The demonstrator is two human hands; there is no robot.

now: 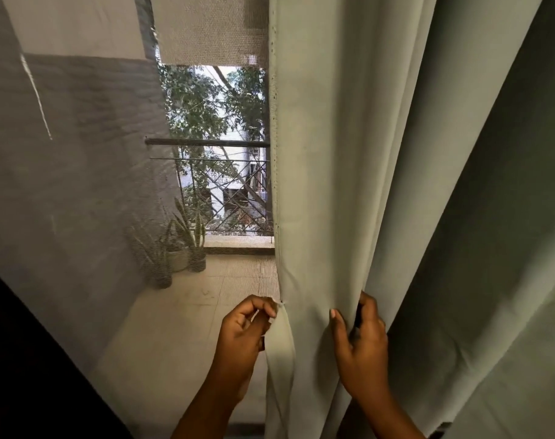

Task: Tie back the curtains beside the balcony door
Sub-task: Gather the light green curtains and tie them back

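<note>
A pale green curtain hangs in long folds over the right half of the view, its left edge beside the balcony opening. My left hand pinches that left edge low down, fingers curled around the hem. My right hand grips a fold of the same curtain a little to the right, thumb in front and fingers tucked behind the cloth. A darker green panel hangs further right.
A sheer grey mesh screen covers the left side and the balcony opening. Through it I see the balcony floor, potted plants, a metal railing and trees beyond. A dark edge cuts the lower left corner.
</note>
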